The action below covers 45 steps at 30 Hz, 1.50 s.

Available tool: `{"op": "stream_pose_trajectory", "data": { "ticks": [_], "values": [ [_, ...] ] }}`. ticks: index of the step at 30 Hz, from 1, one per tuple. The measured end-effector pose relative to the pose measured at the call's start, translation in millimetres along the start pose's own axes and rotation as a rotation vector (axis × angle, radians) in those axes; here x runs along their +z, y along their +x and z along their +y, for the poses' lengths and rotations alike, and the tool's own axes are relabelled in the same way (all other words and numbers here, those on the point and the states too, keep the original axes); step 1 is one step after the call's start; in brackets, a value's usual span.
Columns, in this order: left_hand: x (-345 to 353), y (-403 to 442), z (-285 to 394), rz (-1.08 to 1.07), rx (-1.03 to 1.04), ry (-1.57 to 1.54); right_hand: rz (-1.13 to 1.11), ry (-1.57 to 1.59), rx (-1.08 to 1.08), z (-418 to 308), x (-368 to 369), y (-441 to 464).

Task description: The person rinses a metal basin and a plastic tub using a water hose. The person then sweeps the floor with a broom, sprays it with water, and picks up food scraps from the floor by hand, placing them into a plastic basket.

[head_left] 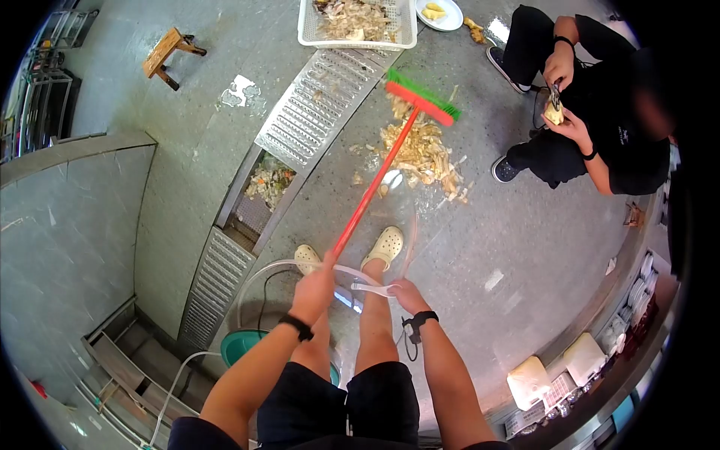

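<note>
My left hand (312, 294) is closed around the red handle of a broom (375, 184). The broom's red head and green bristles rest at the upper edge of a pile of yellowish peelings (424, 154) on the wet floor. My right hand (409, 297) is closed on a clear hose (281, 264), which loops across in front of my legs. A whitish, flattened piece (373, 289) sticks out leftward from that hand; whether it belongs to the hose I cannot tell. A faint clear streak, water or tubing, rises from the right hand toward the pile.
An opened drain channel (262, 187) holding scraps runs along the left, partly under metal grates (319, 105). A white basket (356, 43), a plate (441, 25) and a wooden stool (169, 56) stand farther off. At right, a seated person (600, 105) peels something. Behind my legs is a teal basin (238, 346).
</note>
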<state>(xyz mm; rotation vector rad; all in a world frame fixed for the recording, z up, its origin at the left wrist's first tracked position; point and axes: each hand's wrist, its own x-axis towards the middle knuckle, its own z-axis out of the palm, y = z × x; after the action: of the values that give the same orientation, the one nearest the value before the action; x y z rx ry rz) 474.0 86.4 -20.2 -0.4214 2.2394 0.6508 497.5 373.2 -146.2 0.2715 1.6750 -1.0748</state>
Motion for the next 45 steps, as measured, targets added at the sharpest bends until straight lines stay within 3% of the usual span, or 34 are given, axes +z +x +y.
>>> {"op": "stream_pose_trajectory", "data": {
  "ticks": [4,8,16,19,21,24,29,32,34,38,45],
  "values": [
    [-11,-74,-35,-0.021,-0.052,0.067,0.032,-0.03,-0.021,5,11,-6],
    [-19,-96,-52,0.075,-0.065,-0.028,0.004,-0.074,-0.038,6,11,-8],
    [-24,33,-14,0.343,-0.179,-0.168,0.019,-0.014,-0.015,-15,11,-10],
    [2,13,-2,0.26,-0.181,-0.416,0.002,-0.023,-0.015,-18,9,-9],
    [20,-27,0,0.224,-0.131,-0.422,-0.014,-0.052,-0.025,-21,10,-7],
    [8,-95,-2,0.267,0.073,-0.541,-0.033,-0.129,-0.048,-14,11,-1],
    [-37,-170,-14,0.037,-0.194,-0.498,-0.002,-0.057,-0.012,-6,9,0],
    [-55,-138,-18,0.069,-0.275,-0.467,-0.013,-0.039,-0.004,2,10,3],
    [-50,-101,-25,0.209,-0.253,-0.448,-0.035,-0.02,0.017,3,12,4],
    [-46,-45,-20,0.256,-0.257,-0.604,-0.016,-0.025,-0.001,-6,16,2],
    [17,-120,-14,0.116,-0.135,-0.628,-0.002,-0.079,-0.023,-6,20,-8]
  ]
}}
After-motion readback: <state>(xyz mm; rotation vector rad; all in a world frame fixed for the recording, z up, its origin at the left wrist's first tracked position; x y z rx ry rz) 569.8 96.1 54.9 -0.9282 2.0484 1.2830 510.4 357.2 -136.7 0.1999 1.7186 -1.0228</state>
